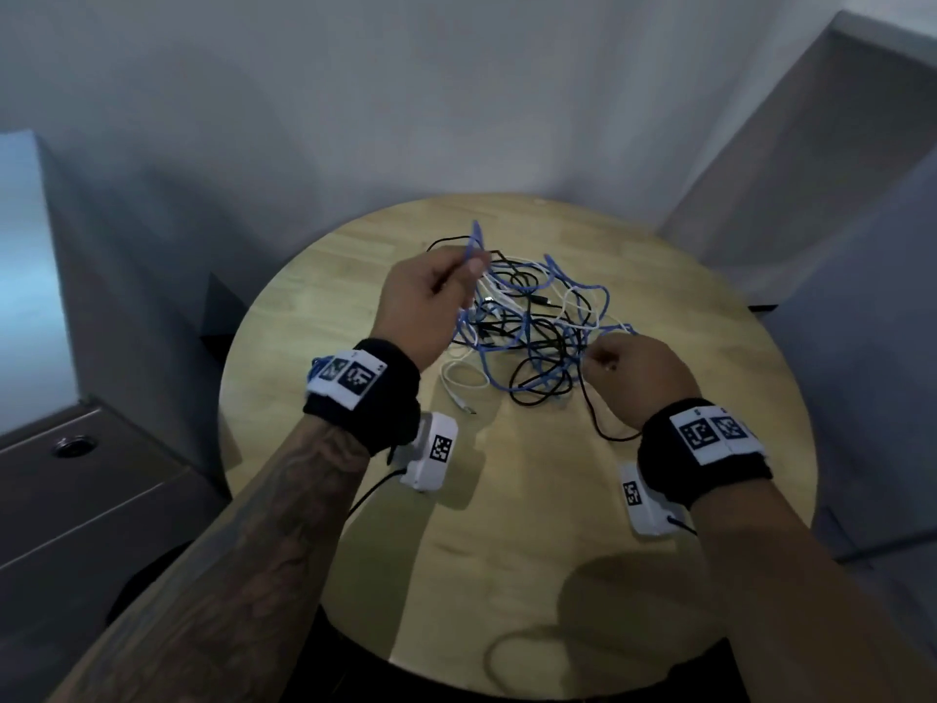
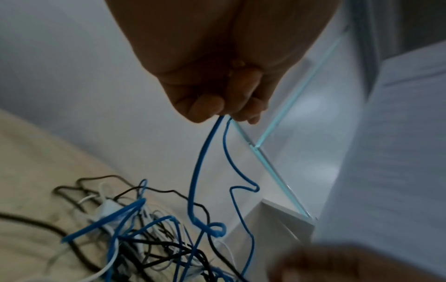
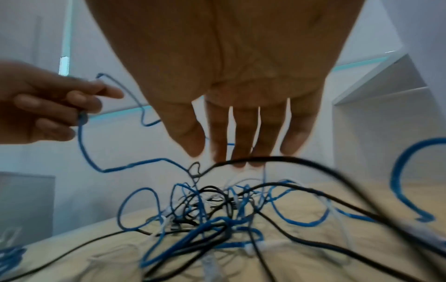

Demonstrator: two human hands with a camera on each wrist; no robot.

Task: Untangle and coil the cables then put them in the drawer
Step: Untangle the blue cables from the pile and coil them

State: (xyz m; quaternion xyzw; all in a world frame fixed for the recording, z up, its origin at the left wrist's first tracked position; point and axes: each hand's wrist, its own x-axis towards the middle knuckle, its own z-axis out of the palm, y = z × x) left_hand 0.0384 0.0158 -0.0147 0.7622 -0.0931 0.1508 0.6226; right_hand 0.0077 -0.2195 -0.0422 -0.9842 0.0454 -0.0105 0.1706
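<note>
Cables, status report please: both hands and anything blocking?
Left hand pinches blue cable, lifted. Right hand open, fingers reaching black cable. Blue, black, white cable tangled on round table. Nothing blocking.

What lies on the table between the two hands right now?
In the head view, the tangled pile of blue, black and white cables lies between the left hand and right hand, on the round table.

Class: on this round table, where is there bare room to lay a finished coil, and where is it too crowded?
Bare wood lies along the table's near edge, below both wrists, and along its left rim beside the left hand. The middle and far side are crowded by the cable tangle, with the right hand at its edge.
</note>
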